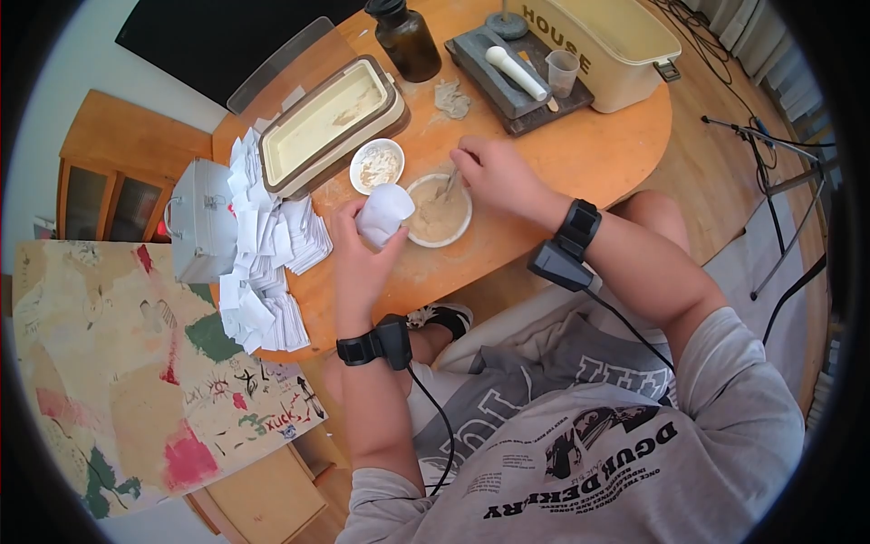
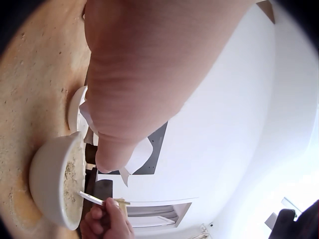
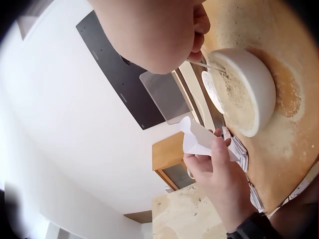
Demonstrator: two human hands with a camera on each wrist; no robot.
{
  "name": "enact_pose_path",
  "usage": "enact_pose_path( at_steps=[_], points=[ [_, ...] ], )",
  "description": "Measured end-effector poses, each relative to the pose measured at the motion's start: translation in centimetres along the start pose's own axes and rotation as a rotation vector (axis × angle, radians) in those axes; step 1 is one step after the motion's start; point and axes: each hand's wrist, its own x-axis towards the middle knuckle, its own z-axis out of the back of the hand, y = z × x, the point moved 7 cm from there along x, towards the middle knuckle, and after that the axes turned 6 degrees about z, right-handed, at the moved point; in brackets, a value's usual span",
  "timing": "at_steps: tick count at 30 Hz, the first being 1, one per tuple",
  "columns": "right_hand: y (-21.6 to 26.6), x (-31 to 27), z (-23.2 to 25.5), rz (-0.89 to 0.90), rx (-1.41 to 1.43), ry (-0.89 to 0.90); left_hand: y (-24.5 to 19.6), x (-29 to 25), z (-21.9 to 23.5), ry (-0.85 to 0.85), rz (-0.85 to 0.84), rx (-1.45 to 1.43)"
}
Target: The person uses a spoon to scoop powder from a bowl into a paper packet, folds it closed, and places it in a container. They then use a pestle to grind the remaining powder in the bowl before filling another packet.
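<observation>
My left hand holds an open, folded white paper pouch, its mouth beside the left rim of a white bowl. Beige powder lies in that bowl. Over the bowl's far right side, my right hand pinches a slim metal spoon, its lower end in the powder. In the right wrist view the paper pouch sits between thumb and fingers, left of the bowl. A small white dish with pale powder stands just behind.
Stacks of folded white papers line the table's left edge by a metal case. Behind stand a cream trough, a dark jar and a dark tray bearing a white pestle and clear cup.
</observation>
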Motion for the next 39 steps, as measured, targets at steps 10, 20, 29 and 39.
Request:
enact_pose_path(
  at_steps=[10, 20, 29, 39],
  points=[
    [-2.2, 0.6, 1.1, -0.279, 0.18, -0.016, -1.1, -0.3, 0.1, 0.027, -0.038, 0.062],
    [1.5, 1.2, 2.2, -0.221, 0.285, -0.092, -1.4, -0.3, -0.5, 0.035, -0.039, 0.051],
    [8.6, -1.4, 4.5, 0.395, -0.031, -0.204, 0.4, -0.2, -0.8, 0.049, 0.053, -0.054],
    [4.6, -0.6, 1.3, 0.374, -0.203, -0.018, 1.8, 0.1, 1.0, -0.144, 0.102, -0.724]
  ],
)
